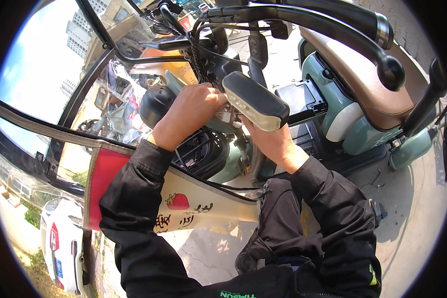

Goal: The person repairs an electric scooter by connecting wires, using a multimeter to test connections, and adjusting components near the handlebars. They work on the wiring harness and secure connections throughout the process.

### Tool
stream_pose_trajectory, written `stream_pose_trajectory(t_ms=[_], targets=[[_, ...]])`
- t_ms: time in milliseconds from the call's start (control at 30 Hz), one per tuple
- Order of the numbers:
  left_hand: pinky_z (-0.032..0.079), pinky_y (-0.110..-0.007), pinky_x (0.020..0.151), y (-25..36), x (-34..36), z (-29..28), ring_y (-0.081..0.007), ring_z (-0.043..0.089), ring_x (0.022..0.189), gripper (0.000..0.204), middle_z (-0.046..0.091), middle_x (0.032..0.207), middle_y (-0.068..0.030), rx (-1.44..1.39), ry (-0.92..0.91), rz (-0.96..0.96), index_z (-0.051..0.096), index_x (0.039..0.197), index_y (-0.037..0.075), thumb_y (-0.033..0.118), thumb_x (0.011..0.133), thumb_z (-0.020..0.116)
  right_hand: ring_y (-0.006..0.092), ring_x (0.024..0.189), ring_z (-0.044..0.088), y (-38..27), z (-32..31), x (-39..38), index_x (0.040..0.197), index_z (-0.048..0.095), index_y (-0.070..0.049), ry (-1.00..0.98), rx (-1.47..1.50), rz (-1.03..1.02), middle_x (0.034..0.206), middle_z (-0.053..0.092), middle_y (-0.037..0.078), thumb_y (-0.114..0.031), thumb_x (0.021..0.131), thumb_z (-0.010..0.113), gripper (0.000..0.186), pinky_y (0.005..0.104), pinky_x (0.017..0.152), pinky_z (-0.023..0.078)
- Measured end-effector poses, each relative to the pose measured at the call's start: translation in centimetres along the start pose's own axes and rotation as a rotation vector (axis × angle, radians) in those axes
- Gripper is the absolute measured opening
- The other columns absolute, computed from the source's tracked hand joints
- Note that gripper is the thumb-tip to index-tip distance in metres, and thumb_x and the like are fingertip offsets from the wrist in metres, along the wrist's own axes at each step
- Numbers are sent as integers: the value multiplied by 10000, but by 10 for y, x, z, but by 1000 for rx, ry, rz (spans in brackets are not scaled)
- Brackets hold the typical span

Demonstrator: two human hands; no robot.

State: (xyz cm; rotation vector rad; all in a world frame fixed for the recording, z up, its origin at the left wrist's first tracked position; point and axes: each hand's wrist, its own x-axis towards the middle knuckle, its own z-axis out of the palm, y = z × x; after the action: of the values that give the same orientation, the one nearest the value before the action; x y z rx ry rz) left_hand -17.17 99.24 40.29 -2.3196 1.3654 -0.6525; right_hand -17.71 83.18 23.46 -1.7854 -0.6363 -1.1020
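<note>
My left hand (pixel 191 111) is closed in a pinch beside a bundle of black cables (pixel 197 59) on the front of an electric scooter. What its fingertips hold is too small to make out. My right hand (pixel 270 141) reaches up from below, its fingertips close to those of the left. An oblong lamp-like housing (pixel 256 94) with a dark top and a pale, clear edge covers part of the right hand, and its fingers look curled. Between the hands are small wires or a connector (pixel 227 116). A round black part (pixel 155 105) lies just left of my left wrist.
Black curved handlebar tubes (pixel 328 25) arch overhead. To the right is the scooter's brown seat (pixel 377 94) above a green body (pixel 318 74). A black basket (pixel 201 154) sits below my left wrist. A printed windshield cover (pixel 218 198) hangs in front; a white car (pixel 62 243) stands beyond.
</note>
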Motion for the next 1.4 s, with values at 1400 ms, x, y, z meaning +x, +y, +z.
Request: stream_pose_trajectory(t_ms=[1400], targets=[[543,-420,718,-6,-5,1,-301,676,843,56,665,794,-102,26,-106,82,649,848,48,85,805,650,93,707,594,6,-2,17,1031,713,-63,-426,1016,798,806,655,-12,-332,987,710,273,292,635,501]])
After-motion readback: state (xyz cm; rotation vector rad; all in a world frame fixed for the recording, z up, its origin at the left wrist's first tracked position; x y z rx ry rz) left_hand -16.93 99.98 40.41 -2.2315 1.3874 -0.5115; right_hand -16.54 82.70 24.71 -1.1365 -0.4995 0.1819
